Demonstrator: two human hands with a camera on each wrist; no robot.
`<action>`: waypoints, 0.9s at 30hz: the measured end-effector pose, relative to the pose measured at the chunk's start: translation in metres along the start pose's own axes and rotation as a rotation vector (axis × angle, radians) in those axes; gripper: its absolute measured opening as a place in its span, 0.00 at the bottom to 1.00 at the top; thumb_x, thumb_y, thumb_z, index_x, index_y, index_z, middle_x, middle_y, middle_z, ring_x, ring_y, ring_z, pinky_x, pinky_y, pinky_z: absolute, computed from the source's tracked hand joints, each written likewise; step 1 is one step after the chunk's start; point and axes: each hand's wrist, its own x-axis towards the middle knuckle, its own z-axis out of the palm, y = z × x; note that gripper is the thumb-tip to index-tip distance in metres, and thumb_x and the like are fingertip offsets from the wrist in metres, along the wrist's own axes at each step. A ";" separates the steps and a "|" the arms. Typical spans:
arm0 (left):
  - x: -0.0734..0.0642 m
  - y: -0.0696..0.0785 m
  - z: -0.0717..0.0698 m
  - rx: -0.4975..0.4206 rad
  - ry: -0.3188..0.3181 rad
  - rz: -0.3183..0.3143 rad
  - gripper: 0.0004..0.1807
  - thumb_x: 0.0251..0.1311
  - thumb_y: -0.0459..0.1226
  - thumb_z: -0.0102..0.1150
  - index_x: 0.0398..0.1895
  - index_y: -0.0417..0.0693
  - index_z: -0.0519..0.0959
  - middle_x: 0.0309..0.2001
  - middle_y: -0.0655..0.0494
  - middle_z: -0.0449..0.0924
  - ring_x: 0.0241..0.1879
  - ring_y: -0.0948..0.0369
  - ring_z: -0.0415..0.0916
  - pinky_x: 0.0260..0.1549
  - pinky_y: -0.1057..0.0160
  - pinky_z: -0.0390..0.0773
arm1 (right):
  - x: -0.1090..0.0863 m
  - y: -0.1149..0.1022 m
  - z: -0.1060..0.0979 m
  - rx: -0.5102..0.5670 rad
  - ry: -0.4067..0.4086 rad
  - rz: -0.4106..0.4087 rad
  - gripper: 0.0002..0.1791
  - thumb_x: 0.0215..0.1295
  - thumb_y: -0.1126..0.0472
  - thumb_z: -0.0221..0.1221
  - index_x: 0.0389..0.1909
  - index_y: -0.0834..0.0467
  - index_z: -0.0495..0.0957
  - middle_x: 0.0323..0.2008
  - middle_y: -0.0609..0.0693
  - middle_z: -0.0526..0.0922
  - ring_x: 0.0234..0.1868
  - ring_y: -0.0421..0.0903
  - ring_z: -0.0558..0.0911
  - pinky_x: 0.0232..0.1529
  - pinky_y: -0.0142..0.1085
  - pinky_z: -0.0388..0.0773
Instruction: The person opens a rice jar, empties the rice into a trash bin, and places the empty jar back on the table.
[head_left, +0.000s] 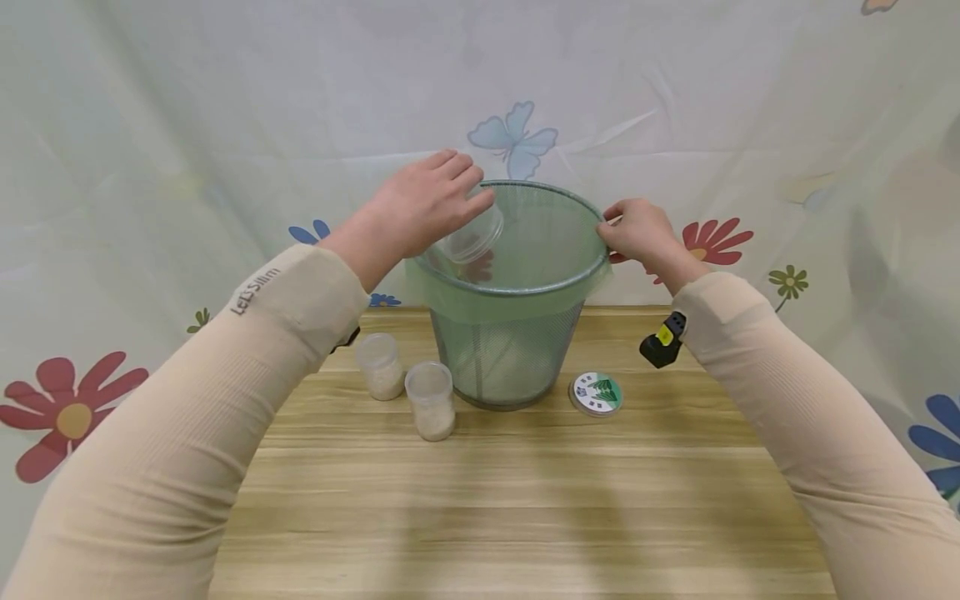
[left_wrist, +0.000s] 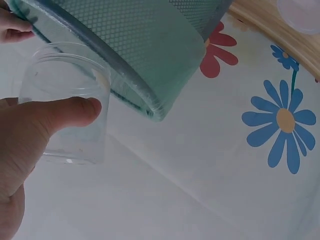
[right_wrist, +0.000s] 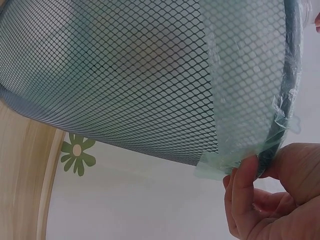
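Pale wood grain runs across the tabletop (head_left: 510, 517), which fills the lower middle of the head view. Behind it, a whitish sheet (head_left: 315, 108) printed with flowers and a butterfly covers the upper half and both sides of the frame.

At the centre stands a mesh bin (head_left: 502, 358), upright, with a green liner (head_left: 517, 307) folded over its rim. Just above the bin's opening, left of centre, the left hand (head_left: 420, 204) has its fingers clamped round a clear jar (left_wrist: 75, 135); the thumb lies across the jar's side, and the jar's ringed end faces the bin's opening. Whether the jar touches the rim I cannot tell. Right of centre, the right hand (head_left: 641, 229) pinches the rim and liner between thumb and fingers.

At the bin's lower left stand two more jars with pale contents, the rear jar (head_left: 382, 367) and the front jar (head_left: 432, 404), the front one near the bin's base. A round lid (head_left: 596, 393) with a green and white label lies flat near the base's right side.

The tabletop's far edge crosses mid-frame behind the bin. Wood shows from the front jar down to the bottom of the frame, between the two sleeves (head_left: 172, 417).
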 end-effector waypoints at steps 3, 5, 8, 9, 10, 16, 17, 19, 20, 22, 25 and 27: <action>0.001 0.001 -0.001 0.034 -0.025 0.004 0.34 0.48 0.31 0.65 0.58 0.40 0.61 0.58 0.39 0.63 0.59 0.45 0.59 0.63 0.53 0.57 | 0.000 0.000 0.000 0.006 0.001 0.002 0.25 0.66 0.57 0.45 0.59 0.68 0.65 0.48 0.66 0.77 0.28 0.42 0.85 0.39 0.39 0.81; 0.002 0.001 -0.002 0.060 -0.042 0.007 0.34 0.48 0.31 0.65 0.59 0.41 0.60 0.59 0.40 0.62 0.60 0.45 0.59 0.63 0.53 0.57 | 0.001 0.001 0.000 0.013 0.002 0.001 0.25 0.66 0.57 0.45 0.59 0.69 0.65 0.48 0.66 0.77 0.28 0.42 0.84 0.35 0.36 0.81; 0.003 0.002 -0.002 0.093 -0.051 0.011 0.33 0.50 0.30 0.64 0.59 0.43 0.61 0.60 0.41 0.62 0.60 0.46 0.58 0.63 0.53 0.57 | 0.001 0.002 0.001 0.024 0.004 0.002 0.25 0.66 0.57 0.45 0.58 0.69 0.65 0.47 0.66 0.77 0.28 0.42 0.84 0.33 0.33 0.80; 0.003 0.002 -0.002 0.103 -0.051 0.012 0.32 0.50 0.29 0.63 0.59 0.43 0.61 0.60 0.41 0.62 0.60 0.46 0.58 0.63 0.53 0.57 | 0.001 0.002 0.001 0.024 0.006 0.001 0.25 0.66 0.57 0.45 0.58 0.69 0.65 0.47 0.66 0.77 0.28 0.42 0.84 0.33 0.33 0.80; 0.004 0.003 -0.002 0.117 -0.051 0.015 0.32 0.51 0.29 0.63 0.59 0.44 0.61 0.60 0.42 0.63 0.60 0.46 0.58 0.63 0.53 0.57 | 0.001 0.002 0.001 0.024 0.007 -0.001 0.25 0.66 0.57 0.45 0.58 0.69 0.65 0.47 0.66 0.77 0.27 0.42 0.84 0.33 0.34 0.80; 0.006 0.004 -0.004 0.183 -0.084 0.043 0.32 0.51 0.29 0.62 0.60 0.46 0.60 0.61 0.42 0.62 0.61 0.47 0.57 0.64 0.53 0.56 | 0.000 0.002 0.002 0.013 0.010 -0.004 0.25 0.66 0.56 0.45 0.58 0.68 0.66 0.47 0.66 0.78 0.27 0.41 0.84 0.34 0.35 0.80; 0.007 0.004 -0.004 0.188 -0.087 0.048 0.32 0.51 0.29 0.62 0.60 0.46 0.61 0.61 0.43 0.62 0.61 0.47 0.57 0.64 0.53 0.55 | 0.000 0.002 0.002 0.013 0.009 -0.005 0.25 0.66 0.56 0.45 0.58 0.68 0.66 0.47 0.66 0.78 0.27 0.42 0.84 0.33 0.35 0.80; 0.007 0.005 -0.004 0.195 -0.088 0.056 0.32 0.51 0.29 0.62 0.60 0.46 0.61 0.60 0.43 0.62 0.61 0.47 0.57 0.65 0.53 0.55 | 0.000 0.002 0.002 0.010 0.008 -0.007 0.25 0.66 0.56 0.45 0.58 0.68 0.66 0.47 0.66 0.78 0.28 0.43 0.85 0.34 0.36 0.80; 0.007 0.005 -0.004 0.197 -0.086 0.060 0.31 0.51 0.29 0.61 0.59 0.46 0.61 0.60 0.43 0.63 0.61 0.47 0.57 0.65 0.53 0.55 | 0.001 0.002 0.002 0.009 0.008 -0.009 0.25 0.66 0.56 0.45 0.58 0.68 0.66 0.47 0.66 0.78 0.29 0.43 0.85 0.34 0.36 0.80; 0.007 0.006 -0.003 0.200 -0.065 0.061 0.30 0.51 0.28 0.61 0.58 0.46 0.63 0.58 0.44 0.64 0.60 0.47 0.58 0.65 0.54 0.55 | 0.001 0.002 0.002 0.008 0.008 -0.011 0.25 0.66 0.56 0.45 0.58 0.69 0.65 0.47 0.66 0.78 0.30 0.45 0.85 0.35 0.36 0.81; 0.007 0.007 -0.003 0.222 -0.051 0.068 0.27 0.52 0.29 0.61 0.56 0.47 0.64 0.57 0.44 0.65 0.60 0.47 0.58 0.64 0.54 0.56 | 0.002 0.003 0.002 0.007 0.009 -0.014 0.25 0.66 0.57 0.45 0.58 0.69 0.65 0.47 0.66 0.78 0.32 0.47 0.85 0.37 0.37 0.81; 0.007 0.009 -0.002 0.245 -0.049 0.074 0.26 0.54 0.30 0.60 0.56 0.47 0.64 0.57 0.45 0.65 0.60 0.48 0.58 0.64 0.55 0.56 | 0.002 0.003 0.003 0.008 0.010 -0.016 0.25 0.66 0.57 0.46 0.58 0.69 0.65 0.46 0.66 0.78 0.32 0.48 0.85 0.38 0.39 0.81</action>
